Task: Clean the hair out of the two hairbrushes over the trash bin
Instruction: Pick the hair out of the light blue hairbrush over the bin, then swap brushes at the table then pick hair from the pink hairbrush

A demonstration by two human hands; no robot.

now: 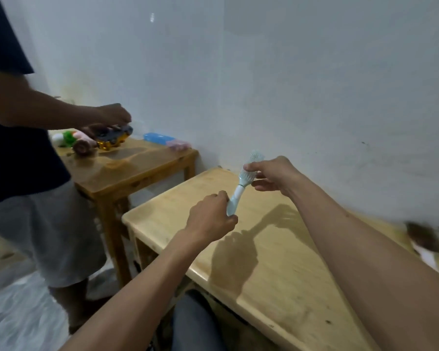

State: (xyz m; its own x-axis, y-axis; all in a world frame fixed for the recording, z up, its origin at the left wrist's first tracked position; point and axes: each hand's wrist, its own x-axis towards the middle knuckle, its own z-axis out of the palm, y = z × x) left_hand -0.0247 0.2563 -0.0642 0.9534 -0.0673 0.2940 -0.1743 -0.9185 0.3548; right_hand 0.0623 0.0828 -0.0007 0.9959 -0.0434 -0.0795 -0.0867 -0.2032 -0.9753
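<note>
A pale blue hairbrush point(241, 184) is held upright above the light wooden table point(276, 262). My left hand point(212, 219) is closed around its handle. My right hand point(271, 174) pinches the bristle head between thumb and fingers. A second brush point(425, 240), white-handled and matted with dark brown hair, lies blurred at the table's far right edge. No trash bin is in view.
Another person point(20, 153) stands at the left, handling toy cars point(112, 138) on a darker wooden side table point(137, 168). A blue box point(157, 138) and a pink box point(179, 144) sit at that table's back. A white wall runs behind both tables.
</note>
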